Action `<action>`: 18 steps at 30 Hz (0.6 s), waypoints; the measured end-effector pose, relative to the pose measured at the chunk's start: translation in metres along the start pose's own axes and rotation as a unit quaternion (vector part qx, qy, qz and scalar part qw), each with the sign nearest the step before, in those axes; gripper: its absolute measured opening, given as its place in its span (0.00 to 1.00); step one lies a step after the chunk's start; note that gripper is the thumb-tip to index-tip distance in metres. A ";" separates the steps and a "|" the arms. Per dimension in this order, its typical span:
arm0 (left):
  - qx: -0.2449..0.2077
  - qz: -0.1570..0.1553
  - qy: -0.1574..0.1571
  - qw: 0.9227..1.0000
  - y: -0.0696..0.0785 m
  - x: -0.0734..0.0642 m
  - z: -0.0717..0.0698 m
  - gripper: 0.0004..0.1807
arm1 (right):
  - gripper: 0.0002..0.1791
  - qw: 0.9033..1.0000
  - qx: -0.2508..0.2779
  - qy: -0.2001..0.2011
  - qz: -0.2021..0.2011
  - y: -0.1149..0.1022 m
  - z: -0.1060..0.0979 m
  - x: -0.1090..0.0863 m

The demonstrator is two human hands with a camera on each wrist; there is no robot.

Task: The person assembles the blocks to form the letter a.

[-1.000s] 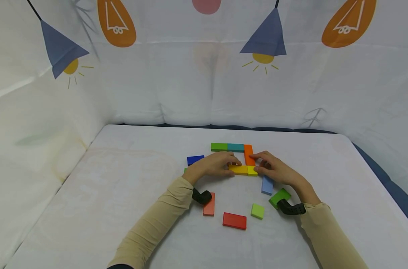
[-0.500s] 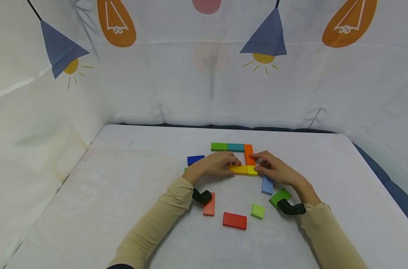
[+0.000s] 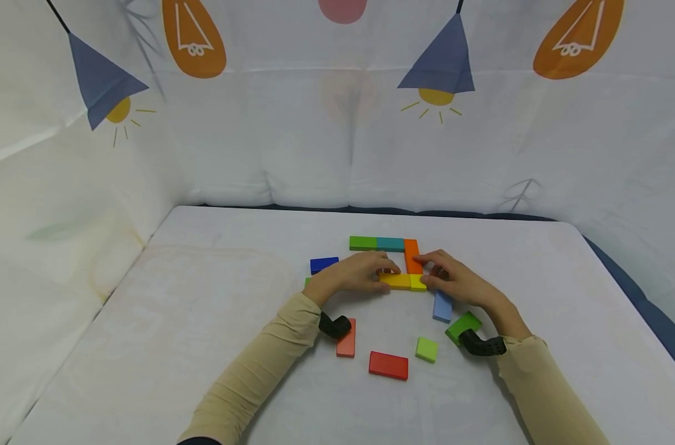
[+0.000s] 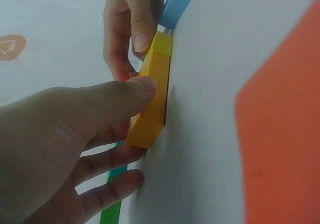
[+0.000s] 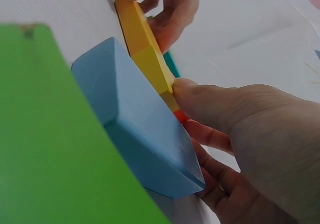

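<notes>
My left hand [image 3: 358,272] pinches the amber block [image 3: 395,281], its thumb on the near side and its fingers around the far side and end. A short yellow block [image 3: 418,282] lies end to end with the amber one. At that yellow block's right end is the thumb of my right hand [image 3: 451,277], while its index fingertip meets the orange block [image 3: 411,254]. The orange block runs from the yellow pair back to a teal block [image 3: 390,245], which adjoins a green block [image 3: 363,243]. Beside my right hand sits a light blue block [image 5: 145,119].
Nearer the front are a coral block [image 3: 345,343], a red block [image 3: 388,365] and a lime block [image 3: 426,349]. A darker green block [image 3: 464,326] lies under my right wrist. Behind my left wrist is a dark blue block [image 3: 323,264]. A white sheet covers the table [image 3: 204,278].
</notes>
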State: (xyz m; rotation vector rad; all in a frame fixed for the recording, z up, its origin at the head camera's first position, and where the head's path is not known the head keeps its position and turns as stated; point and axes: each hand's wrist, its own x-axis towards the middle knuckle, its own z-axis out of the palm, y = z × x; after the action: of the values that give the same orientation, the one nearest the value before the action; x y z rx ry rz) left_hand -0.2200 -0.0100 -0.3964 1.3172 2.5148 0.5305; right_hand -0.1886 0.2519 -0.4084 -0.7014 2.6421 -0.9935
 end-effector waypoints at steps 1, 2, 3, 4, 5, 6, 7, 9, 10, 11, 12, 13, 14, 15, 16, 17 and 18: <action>0.001 -0.001 -0.001 1.000 0.000 0.000 0.000 0.22 | 0.26 1.000 -0.001 0.000 0.001 0.000 0.000 0.000; 0.003 -0.002 -0.002 1.000 0.000 0.000 0.001 0.22 | 0.26 1.000 -0.002 0.000 0.001 0.000 0.000 0.000; 0.004 -0.002 -0.003 1.000 0.000 0.000 0.001 0.22 | 0.26 1.000 -0.002 0.000 0.001 0.000 0.000 0.000; 0.002 -0.003 -0.003 1.000 0.000 -0.001 0.001 0.22 | 0.26 1.000 -0.001 0.000 -0.001 0.000 0.001 0.000; 0.001 -0.004 -0.004 1.000 0.000 -0.001 0.001 0.22 | 0.26 1.000 -0.001 0.001 -0.003 0.000 0.001 0.000; 0.000 -0.005 -0.004 1.000 0.001 -0.002 0.000 0.22 | 0.26 1.000 -0.001 0.000 -0.006 0.000 0.001 0.000; -0.001 -0.005 -0.005 1.000 0.000 -0.002 0.000 0.21 | 0.26 1.000 -0.001 0.002 -0.006 0.000 0.001 0.000; -0.009 -0.006 -0.005 1.000 0.000 -0.004 -0.001 0.21 | 0.26 1.000 -0.001 0.000 -0.007 0.000 0.001 0.000; -0.012 -0.007 -0.004 1.000 -0.001 -0.005 -0.002 0.21 | 0.26 1.000 0.000 0.000 -0.007 0.000 0.001 0.000; -0.014 -0.008 -0.004 1.000 -0.002 -0.006 -0.002 0.21 | 0.26 1.000 0.000 -0.001 -0.004 0.000 0.001 0.000; -0.019 -0.009 -0.004 1.000 -0.003 -0.007 -0.003 0.22 | 0.26 1.000 0.001 -0.002 -0.001 0.000 0.001 0.000; -0.025 -0.010 -0.004 1.000 -0.005 -0.008 -0.005 0.22 | 0.26 1.000 0.002 -0.003 0.003 0.000 0.001 0.000; -0.032 -0.012 -0.004 0.999 -0.007 -0.010 -0.007 0.22 | 0.26 1.000 0.002 -0.006 0.004 -0.001 0.001 0.000; -0.038 -0.014 -0.003 0.999 -0.009 -0.011 -0.009 0.22 | 0.26 1.000 0.003 -0.006 0.006 -0.001 0.001 0.000; -0.041 -0.016 0.000 0.999 -0.011 -0.013 -0.012 0.21 | 0.26 1.000 0.004 -0.007 0.008 -0.002 0.001 0.000; -0.045 -0.019 0.002 0.999 -0.014 -0.015 -0.015 0.21 | 0.26 1.000 0.005 -0.008 0.010 -0.002 0.000 0.000; -0.051 -0.020 0.007 0.998 -0.016 -0.018 -0.018 0.21 | 0.26 1.000 0.005 -0.008 0.010 -0.002 0.000 0.000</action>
State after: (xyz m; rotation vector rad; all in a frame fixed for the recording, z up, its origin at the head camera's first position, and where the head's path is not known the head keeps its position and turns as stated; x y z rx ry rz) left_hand -0.2288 -0.0366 -0.3860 1.2280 2.4827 0.6522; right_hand -0.1878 0.2504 -0.4066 -0.6756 2.6225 -0.9911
